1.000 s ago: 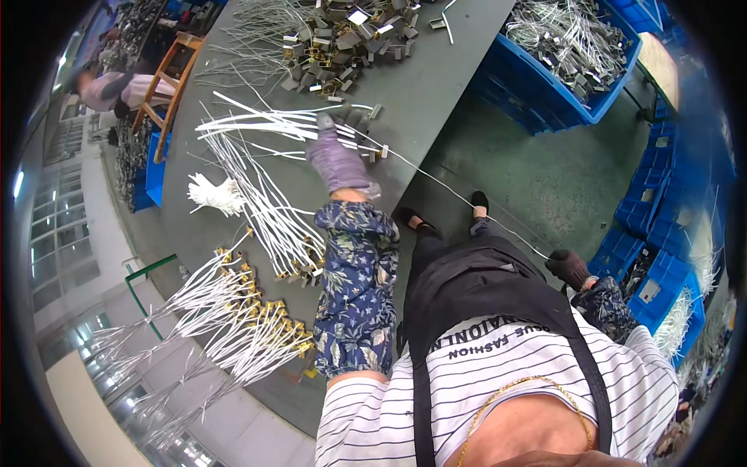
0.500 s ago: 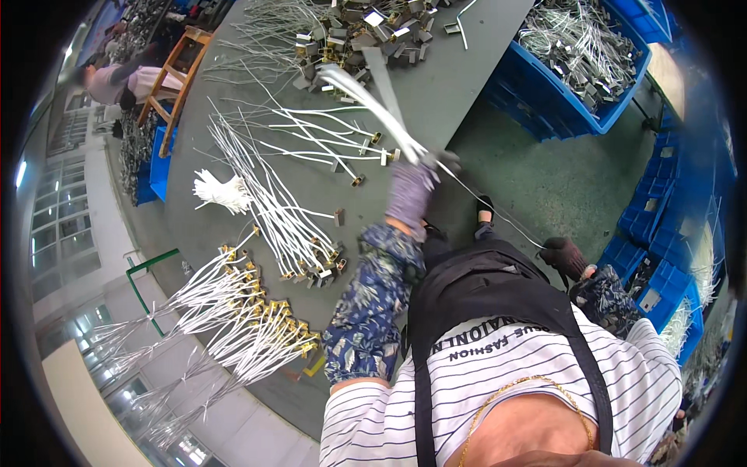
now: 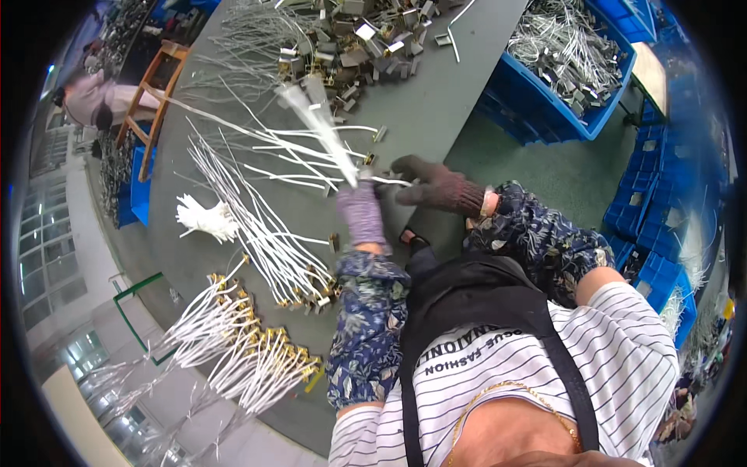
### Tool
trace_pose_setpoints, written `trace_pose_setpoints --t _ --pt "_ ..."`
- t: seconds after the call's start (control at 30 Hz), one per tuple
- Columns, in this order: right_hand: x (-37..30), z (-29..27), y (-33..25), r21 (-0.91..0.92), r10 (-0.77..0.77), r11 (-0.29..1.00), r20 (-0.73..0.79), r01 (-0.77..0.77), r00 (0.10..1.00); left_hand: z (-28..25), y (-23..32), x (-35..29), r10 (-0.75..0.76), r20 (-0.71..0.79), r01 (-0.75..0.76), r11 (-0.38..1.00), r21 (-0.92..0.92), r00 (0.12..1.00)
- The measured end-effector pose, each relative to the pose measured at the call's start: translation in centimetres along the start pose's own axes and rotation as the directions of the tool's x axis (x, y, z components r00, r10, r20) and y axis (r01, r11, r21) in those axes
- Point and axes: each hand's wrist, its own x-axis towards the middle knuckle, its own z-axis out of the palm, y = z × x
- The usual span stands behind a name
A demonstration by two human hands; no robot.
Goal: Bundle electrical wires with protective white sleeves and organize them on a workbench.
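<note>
My left hand, in a purple knit glove, is closed around a bundle of white sleeving tubes, which fan up and away over the table, smeared by motion. A short white sleeved piece sticks out to the right of that fist. Its tip reaches the gap between the thumb and fingers of my right hand, in a dark glove. Those fingers are stretched and apart. Beyond the left hand lie loose white-sleeved wires with small metal clips at their ends.
Metal-ended wires heap at the table's far side. Sorted sleeved wires and brass-ended bundles lie left, near white tubes. A full blue crate stands right. A person is far left, by a wooden frame.
My right hand has come from low on the right up beside the left hand. The thin wire stretched between them no longer shows there. My left hand has shifted left with the tubes.
</note>
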Motion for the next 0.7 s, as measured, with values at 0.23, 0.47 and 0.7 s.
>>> trace_pose_setpoints --t 0.23,0.47,0.7 --pt "5.8 -7.1 -7.2 -0.553 -0.497 0.811 -0.480 0.190 0.723 -6.0 1.4 5.1 0.101 0.169 -0.074 0.984 -0.160 0.980" --pt "10.1 -12.6 -5.6 -0.428 -0.428 0.881 -0.537 0.202 0.727 -1.6 0.8 2.2 0.361 0.321 0.038 0.611 -0.791 0.875" --pt "6.0 -12.5 0.4 0.330 0.079 0.935 -0.543 0.126 0.836 2.4 1.5 -2.8 0.150 0.366 0.175 0.676 -0.716 0.919"
